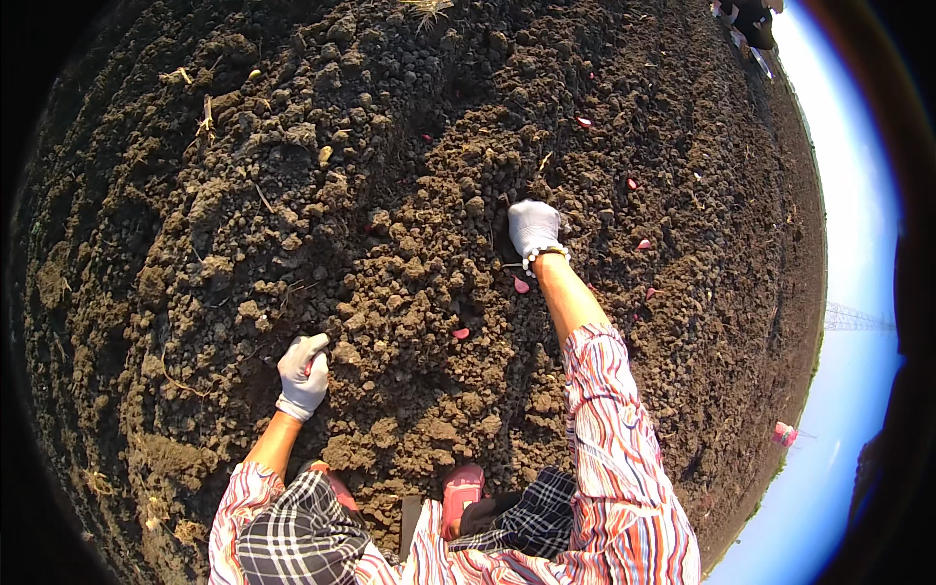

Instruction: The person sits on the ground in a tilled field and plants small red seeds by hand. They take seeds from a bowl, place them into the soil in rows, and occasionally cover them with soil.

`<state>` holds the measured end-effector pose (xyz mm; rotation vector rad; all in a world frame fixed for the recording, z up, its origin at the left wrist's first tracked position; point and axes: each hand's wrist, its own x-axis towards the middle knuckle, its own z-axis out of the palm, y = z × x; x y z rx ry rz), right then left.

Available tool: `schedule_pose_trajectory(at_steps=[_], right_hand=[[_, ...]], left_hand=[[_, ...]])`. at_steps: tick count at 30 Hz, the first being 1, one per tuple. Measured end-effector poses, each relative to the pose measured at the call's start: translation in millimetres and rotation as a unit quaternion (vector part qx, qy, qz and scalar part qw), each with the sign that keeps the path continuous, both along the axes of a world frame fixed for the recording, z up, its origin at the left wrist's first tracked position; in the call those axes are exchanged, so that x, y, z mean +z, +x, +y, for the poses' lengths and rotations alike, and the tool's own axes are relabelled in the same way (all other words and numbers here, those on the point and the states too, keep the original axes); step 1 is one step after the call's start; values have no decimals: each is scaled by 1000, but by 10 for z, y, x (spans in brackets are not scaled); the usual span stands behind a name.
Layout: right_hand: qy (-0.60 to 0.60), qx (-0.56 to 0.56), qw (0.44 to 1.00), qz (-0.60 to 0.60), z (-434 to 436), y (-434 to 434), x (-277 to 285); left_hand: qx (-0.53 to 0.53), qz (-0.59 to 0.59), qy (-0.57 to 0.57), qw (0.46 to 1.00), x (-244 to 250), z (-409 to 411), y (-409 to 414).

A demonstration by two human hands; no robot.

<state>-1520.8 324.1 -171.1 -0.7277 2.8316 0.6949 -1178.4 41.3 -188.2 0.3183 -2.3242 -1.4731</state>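
Observation:
My left hand (303, 374), in a pale glove, is closed around a small red-pink clove or bulb (311, 363) above the soil at lower left. My right hand (534, 225), gloved and with a white bead bracelet (537, 257) at the wrist, presses against the loose soil near the centre; its fingertips are hidden, so what they hold cannot be told. Just below that wrist lies a pink clove (521, 285). Another clove (461, 333) rests between my hands, and several more, such as one clove (643, 244), lie scattered to the right.
Cloddy brown soil (409, 278) with shallow furrows and bits of dry straw (208, 113) surrounds me. My pink shoes (462, 493) stand at the bottom. Another person (753, 22) is at the top right. A pink sack (785, 433) stands far off at the right edge.

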Motion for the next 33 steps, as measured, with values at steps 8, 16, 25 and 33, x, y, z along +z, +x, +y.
schedule_pose_trajectory(at_steps=[8, 16, 25, 33], right_hand=[[-164, -31, 983, -72, 133, 328, 749], [-6, -48, 987, -150, 137, 1023, 598], [-394, -166, 879, -212, 278, 636, 581], [-39, 1, 976, -213, 34, 562, 239]], left_hand=[[4, -2, 14, 1000, -53, -54, 94], [-1, 39, 6, 999, -82, -32, 65], [4, 23, 8, 1000, -58, -33, 75], [-2, -22, 7, 1000, 26, -74, 89]])
